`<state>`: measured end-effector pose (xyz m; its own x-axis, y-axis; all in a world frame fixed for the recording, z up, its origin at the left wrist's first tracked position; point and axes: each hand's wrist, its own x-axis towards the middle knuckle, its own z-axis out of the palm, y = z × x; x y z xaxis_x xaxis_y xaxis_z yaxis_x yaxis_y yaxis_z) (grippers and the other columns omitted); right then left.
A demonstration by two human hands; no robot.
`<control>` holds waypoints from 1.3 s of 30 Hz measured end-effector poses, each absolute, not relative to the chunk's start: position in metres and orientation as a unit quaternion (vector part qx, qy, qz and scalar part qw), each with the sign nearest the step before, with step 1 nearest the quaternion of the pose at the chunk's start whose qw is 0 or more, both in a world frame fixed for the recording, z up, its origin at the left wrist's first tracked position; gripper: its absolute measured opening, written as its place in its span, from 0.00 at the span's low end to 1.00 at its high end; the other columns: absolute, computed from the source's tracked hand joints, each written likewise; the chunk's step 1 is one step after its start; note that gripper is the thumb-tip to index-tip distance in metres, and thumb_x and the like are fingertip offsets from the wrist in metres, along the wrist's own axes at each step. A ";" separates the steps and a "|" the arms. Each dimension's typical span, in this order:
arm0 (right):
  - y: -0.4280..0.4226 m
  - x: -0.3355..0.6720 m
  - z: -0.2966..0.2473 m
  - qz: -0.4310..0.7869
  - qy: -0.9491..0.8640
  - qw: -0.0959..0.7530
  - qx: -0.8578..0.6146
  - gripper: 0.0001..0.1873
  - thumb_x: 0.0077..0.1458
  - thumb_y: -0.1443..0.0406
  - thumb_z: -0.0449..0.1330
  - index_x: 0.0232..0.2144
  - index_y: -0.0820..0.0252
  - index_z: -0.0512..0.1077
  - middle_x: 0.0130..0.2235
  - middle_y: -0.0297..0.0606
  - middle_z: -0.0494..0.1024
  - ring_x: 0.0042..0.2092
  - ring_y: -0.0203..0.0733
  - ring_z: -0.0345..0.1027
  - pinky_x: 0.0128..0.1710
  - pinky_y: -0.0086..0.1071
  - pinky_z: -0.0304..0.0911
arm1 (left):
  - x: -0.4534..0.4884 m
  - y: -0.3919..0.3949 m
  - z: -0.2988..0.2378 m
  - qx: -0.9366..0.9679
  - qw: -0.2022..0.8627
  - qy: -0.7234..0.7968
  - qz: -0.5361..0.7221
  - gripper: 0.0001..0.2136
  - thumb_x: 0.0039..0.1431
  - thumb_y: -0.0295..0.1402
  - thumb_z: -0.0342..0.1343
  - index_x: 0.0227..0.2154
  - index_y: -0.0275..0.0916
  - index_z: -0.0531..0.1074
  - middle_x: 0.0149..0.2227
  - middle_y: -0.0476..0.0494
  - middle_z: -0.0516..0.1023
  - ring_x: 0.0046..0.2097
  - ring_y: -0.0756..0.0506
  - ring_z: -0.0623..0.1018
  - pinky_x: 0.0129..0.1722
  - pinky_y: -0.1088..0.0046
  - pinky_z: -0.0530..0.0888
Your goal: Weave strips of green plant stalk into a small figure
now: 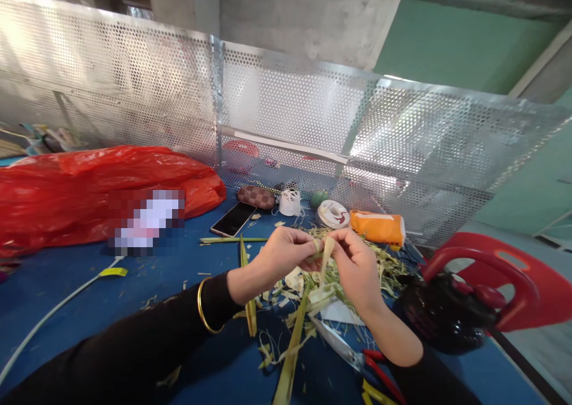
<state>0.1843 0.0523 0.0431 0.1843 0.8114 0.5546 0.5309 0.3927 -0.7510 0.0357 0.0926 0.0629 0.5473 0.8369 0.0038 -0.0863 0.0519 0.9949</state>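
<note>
My left hand and my right hand meet over the middle of the blue table, fingertips almost touching. Both are closed in a pinch on a pale yellow-green leaf strip, whose free end hangs down from between them. Part of the strip is hidden by the fingers. Below them lies a heap of leaf scraps and shreds. A long green leaf runs toward the front edge, and a folded leaf lies left of it. Under my right forearm rest red-handled scissors, partly covered by the arm.
Behind my hands stand a phone, a checkered case, a white thread-wrapped cup, a white spool and an orange packet. A black kettle is at right, a red plastic bag at left. A perforated metal screen borders the back.
</note>
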 end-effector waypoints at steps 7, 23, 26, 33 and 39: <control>0.052 0.184 0.041 0.106 -0.649 0.508 -0.556 0.08 0.57 0.63 0.53 0.27 0.57 0.65 0.25 0.30 0.66 0.28 0.37 0.61 0.29 0.29 0.58 | 0.036 0.095 0.063 0.544 0.686 0.333 0.350 0.03 0.51 0.28 0.60 0.25 0.33 0.74 0.20 0.46 0.76 0.22 0.51 0.76 0.25 0.77 0.72; 0.055 0.188 0.044 0.184 -0.590 0.549 -0.563 0.09 0.52 0.63 0.56 0.22 0.59 0.66 0.21 0.28 0.64 0.24 0.34 0.57 0.24 0.27 0.55 | 0.033 0.092 0.067 0.482 0.757 0.292 0.331 0.07 0.44 0.26 0.56 0.29 0.32 0.73 0.27 0.44 0.76 0.28 0.48 0.78 0.29 0.73 0.73; 0.055 0.184 0.044 0.182 -0.583 0.553 -0.567 0.10 0.51 0.62 0.57 0.21 0.58 0.65 0.21 0.27 0.63 0.24 0.34 0.56 0.24 0.27 0.54 | 0.035 0.089 0.065 0.502 0.737 0.298 0.340 0.08 0.41 0.26 0.62 0.28 0.33 0.72 0.26 0.47 0.74 0.26 0.51 0.75 0.28 0.74 0.72; 0.056 0.182 0.038 0.202 -0.575 0.568 -0.553 0.11 0.53 0.62 0.55 0.21 0.58 0.64 0.21 0.27 0.61 0.24 0.33 0.54 0.24 0.27 0.53 | 0.039 0.088 0.056 0.524 0.698 0.318 0.370 0.11 0.42 0.32 0.67 0.25 0.35 0.70 0.21 0.50 0.73 0.23 0.53 0.72 0.25 0.77 0.68; 0.055 0.181 0.036 0.298 -0.515 0.612 -0.521 0.07 0.52 0.62 0.58 0.25 0.58 0.68 0.20 0.27 0.65 0.22 0.33 0.57 0.20 0.26 0.54 | 0.036 0.091 0.058 0.530 0.714 0.306 0.340 0.11 0.41 0.35 0.68 0.21 0.35 0.72 0.20 0.50 0.72 0.23 0.53 0.71 0.25 0.77 0.68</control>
